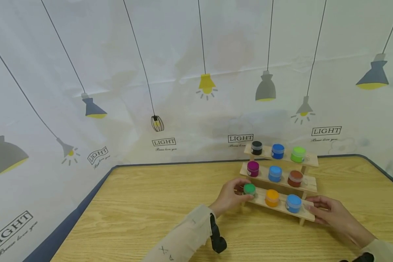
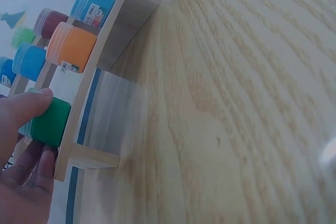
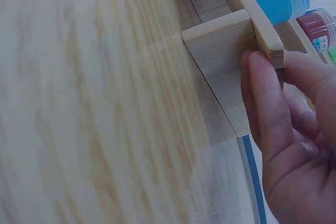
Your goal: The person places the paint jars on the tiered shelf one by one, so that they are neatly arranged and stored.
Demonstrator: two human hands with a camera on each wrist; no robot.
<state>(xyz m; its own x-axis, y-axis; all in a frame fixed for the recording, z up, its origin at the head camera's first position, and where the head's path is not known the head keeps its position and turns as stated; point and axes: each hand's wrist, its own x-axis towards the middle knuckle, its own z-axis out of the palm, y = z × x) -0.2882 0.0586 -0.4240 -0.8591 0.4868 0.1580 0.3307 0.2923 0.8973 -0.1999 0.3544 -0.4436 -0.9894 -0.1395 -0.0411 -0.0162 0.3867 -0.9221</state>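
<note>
A three-tier wooden stand (image 1: 283, 208) holds small paint jars in rows. My left hand (image 1: 230, 196) grips the green paint jar (image 2: 51, 123) at the left end of the lowest tier, thumb on one side and fingers on the other. In the left wrist view the jar's base meets the shelf board. At the opposite end, my right hand (image 1: 335, 214) pinches the tip of the lowest board (image 3: 265, 30) between thumb and fingers. An orange jar (image 1: 272, 198) and a light blue jar (image 1: 293, 203) stand between the hands on that tier.
The middle tier bears a purple jar (image 1: 253, 169), a blue jar (image 1: 275, 174) and a brown-red jar (image 1: 295, 178). Black (image 1: 257, 147), dark blue (image 1: 277, 151) and lime green (image 1: 298, 154) jars stand on top. The wooden table (image 1: 144, 203) meets a lamp-printed backdrop (image 1: 183, 109) close behind.
</note>
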